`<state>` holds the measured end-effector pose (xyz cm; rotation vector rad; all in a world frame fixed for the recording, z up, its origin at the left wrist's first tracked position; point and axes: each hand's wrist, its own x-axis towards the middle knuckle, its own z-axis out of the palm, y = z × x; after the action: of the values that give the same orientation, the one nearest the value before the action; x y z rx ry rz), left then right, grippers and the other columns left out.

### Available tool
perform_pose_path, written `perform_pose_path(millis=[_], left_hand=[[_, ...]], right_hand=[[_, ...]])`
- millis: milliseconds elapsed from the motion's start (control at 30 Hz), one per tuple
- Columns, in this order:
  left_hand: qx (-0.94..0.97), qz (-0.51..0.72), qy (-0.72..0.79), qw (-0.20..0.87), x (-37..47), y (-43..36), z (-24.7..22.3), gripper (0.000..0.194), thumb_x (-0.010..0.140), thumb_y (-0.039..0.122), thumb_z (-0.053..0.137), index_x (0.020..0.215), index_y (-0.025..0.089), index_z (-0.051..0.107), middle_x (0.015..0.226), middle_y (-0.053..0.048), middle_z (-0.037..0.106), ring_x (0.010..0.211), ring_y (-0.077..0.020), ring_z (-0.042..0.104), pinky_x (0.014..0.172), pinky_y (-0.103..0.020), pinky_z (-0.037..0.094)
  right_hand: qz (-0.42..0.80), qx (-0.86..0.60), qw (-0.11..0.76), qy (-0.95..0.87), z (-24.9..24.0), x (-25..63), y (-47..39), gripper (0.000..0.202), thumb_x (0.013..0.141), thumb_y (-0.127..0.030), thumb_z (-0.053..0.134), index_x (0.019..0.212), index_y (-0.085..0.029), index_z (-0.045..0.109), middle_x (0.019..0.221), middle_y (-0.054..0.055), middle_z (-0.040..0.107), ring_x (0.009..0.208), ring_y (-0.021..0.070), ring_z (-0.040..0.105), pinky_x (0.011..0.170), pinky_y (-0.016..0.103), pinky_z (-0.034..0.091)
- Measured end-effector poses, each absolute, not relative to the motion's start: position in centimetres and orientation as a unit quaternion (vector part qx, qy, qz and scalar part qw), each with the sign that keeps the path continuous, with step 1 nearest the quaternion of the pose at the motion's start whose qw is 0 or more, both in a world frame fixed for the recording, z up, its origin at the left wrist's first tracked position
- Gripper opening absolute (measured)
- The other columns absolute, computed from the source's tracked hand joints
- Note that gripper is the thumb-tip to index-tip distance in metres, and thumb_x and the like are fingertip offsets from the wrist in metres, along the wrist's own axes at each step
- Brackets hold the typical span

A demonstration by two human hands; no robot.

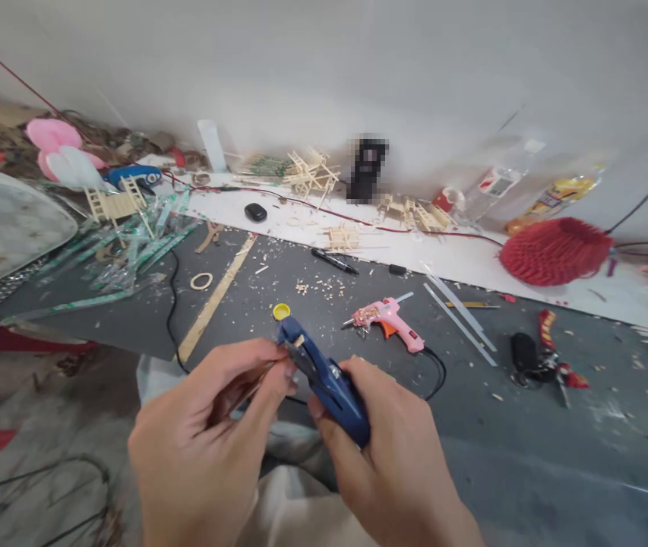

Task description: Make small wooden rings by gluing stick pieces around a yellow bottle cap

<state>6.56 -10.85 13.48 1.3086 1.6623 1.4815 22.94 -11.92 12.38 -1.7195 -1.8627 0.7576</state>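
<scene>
Near pink plastic glue gun (389, 319): right hand (395, 441) curled round dark-blue plier-like tool (339, 399), left hand (203, 433) pinching mostly-hidden piece. Trimming, probably; next wants steady squeeze.

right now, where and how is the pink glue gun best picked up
Likely best by the handle, from the near right: the pink glue gun lies on its side with the handle angled that way, and its metal nozzle points left, away. Watch the black cord at the handle's end.
</scene>
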Motion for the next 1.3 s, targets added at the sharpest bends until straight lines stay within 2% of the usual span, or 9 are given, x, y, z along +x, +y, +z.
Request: perform_pose_path(millis=[233,300,467,533,767,1000,1100,1233,1300], left_hand=[[0.48,0.558,0.612,0.29,8.5,-12.0,13.6,0.011,0.088,0.026,0.077,0.079,0.032,0.08,0.077,0.004,0.08,0.059,-0.0161,0.074,0.049,-0.023,0.06],[0.485,0.558,0.605,0.295,9.0,-11.4,13.4,0.012,0.089,0.025,0.078,0.078,0.032,0.08,0.077,0.004,0.08,0.06,-0.0152,0.073,0.054,-0.023,0.062],[0.496,0.557,0.591,0.307,9.0,-9.5,12.4,0.011,0.09,0.024,0.079,0.082,0.032,0.08,0.083,0.006,0.084,0.079,-0.0156,0.081,0.076,-0.021,0.067],[0.503,0.556,0.586,0.307,8.5,-8.9,12.0,0.011,0.089,0.022,0.08,0.084,0.031,0.081,0.086,0.006,0.085,0.08,-0.015,0.081,0.078,-0.021,0.067],[0.525,0.572,0.562,0.286,6.7,-7.3,11.6,0.01,0.086,0.019,0.078,0.081,0.026,0.082,0.083,0.004,0.085,0.064,-0.0125,0.075,0.06,-0.017,0.062],[0.572,0.552,0.509,0.328,5.0,-5.4,11.5,0.006,0.085,0.02,0.076,0.081,0.024,0.079,0.086,0.0,0.084,0.067,-0.0135,0.075,0.065,-0.02,0.062],[0.595,0.517,0.478,0.388,4.7,-3.8,11.6,0.005,0.086,0.024,0.077,0.085,0.023,0.072,0.085,0.0,0.078,0.066,-0.0131,0.07,0.067,-0.023,0.061],[0.608,0.45,0.433,0.491,4.8,-1.0,11.9,0.027,0.097,0.044,0.069,0.114,0.026,0.057,0.077,0.007,0.066,0.051,-0.0103,0.054,0.049,-0.022,0.048],[0.611,0.41,0.424,0.528,4.9,0.3,11.9,0.031,0.101,0.05,0.064,0.116,0.024,0.056,0.064,0.011,0.054,0.044,-0.0093,0.044,0.043,-0.02,0.039]], right_hand=[[0.232,-0.646,0.246,-0.684,11.3,23.5,-13.2,0.018,0.094,-0.036,0.056,0.079,-0.027,0.051,0.073,0.001,0.069,0.063,0.0239,0.064,0.06,0.033,0.03],[0.243,-0.662,0.23,-0.671,11.4,23.9,-12.7,0.017,0.091,-0.034,0.056,0.077,-0.027,0.05,0.071,0.001,0.067,0.065,0.0248,0.064,0.061,0.033,0.028],[0.263,-0.685,0.19,-0.652,11.9,24.1,-11.0,0.015,0.089,-0.034,0.057,0.078,-0.026,0.05,0.074,0.002,0.068,0.071,0.026,0.065,0.065,0.034,0.025],[0.269,-0.687,0.188,-0.648,12.0,23.8,-10.5,0.014,0.089,-0.035,0.057,0.08,-0.026,0.052,0.077,0.002,0.069,0.073,0.0259,0.065,0.066,0.034,0.025],[0.28,-0.682,0.191,-0.648,12.1,21.9,-9.7,0.019,0.093,-0.039,0.053,0.08,-0.026,0.048,0.076,0.002,0.066,0.069,0.0237,0.06,0.066,0.034,0.024],[0.209,-0.729,0.174,-0.628,11.9,20.6,-9.2,0.017,0.093,-0.031,0.059,0.079,-0.025,0.051,0.077,0.002,0.072,0.071,0.0222,0.066,0.063,0.033,0.023],[0.183,-0.76,0.172,-0.599,11.5,20.4,-8.5,0.012,0.088,-0.024,0.063,0.079,-0.024,0.055,0.08,0.002,0.076,0.073,0.0226,0.07,0.062,0.033,0.02],[0.159,-0.787,0.156,-0.575,11.2,20.3,-7.4,0.005,0.082,-0.02,0.067,0.082,-0.024,0.064,0.087,0.004,0.081,0.077,0.025,0.074,0.061,0.034,0.017],[0.155,-0.788,0.145,-0.578,11.0,20.3,-7.0,0.006,0.08,-0.021,0.069,0.085,-0.024,0.067,0.09,0.004,0.082,0.078,0.0255,0.075,0.06,0.035,0.017]])
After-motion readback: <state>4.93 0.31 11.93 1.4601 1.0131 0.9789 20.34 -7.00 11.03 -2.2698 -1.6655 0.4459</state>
